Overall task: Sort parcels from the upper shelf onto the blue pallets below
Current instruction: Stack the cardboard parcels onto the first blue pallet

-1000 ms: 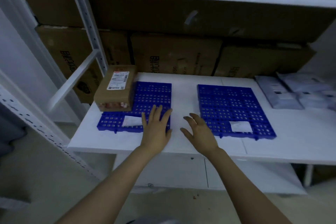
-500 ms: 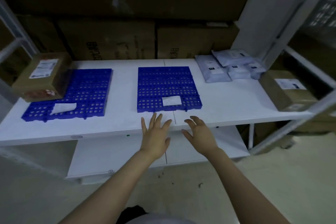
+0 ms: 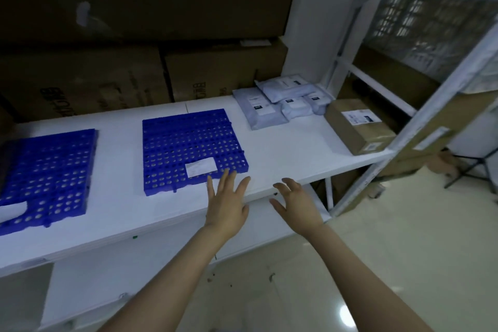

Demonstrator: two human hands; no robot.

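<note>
Blue left pallet (image 3: 51,175) lies flat on the white shelf (image 3: 283,151), partly cut off by the frame edge. The right pallet (image 3: 188,143) lies apart from it, nearer the middle, with a white label (image 3: 201,166) at its front. Neither pallet carries a parcel.

Grey mailers (image 3: 280,100) are heaped at the back right of the same shelf. A brown box (image 3: 358,127) with a label on top sits just beside them at the shelf's right end.

The left hand (image 3: 227,205) is palm down with fingers straight and spread, holding nothing. Its fingertips are at the right pallet's front right corner, and whether they touch it cannot be told. The right hand (image 3: 296,205) is over the shelf's front edge, fingers spread and loosely bent, also holding nothing. Large cartons (image 3: 89,83) stand stacked behind the shelf.
</note>
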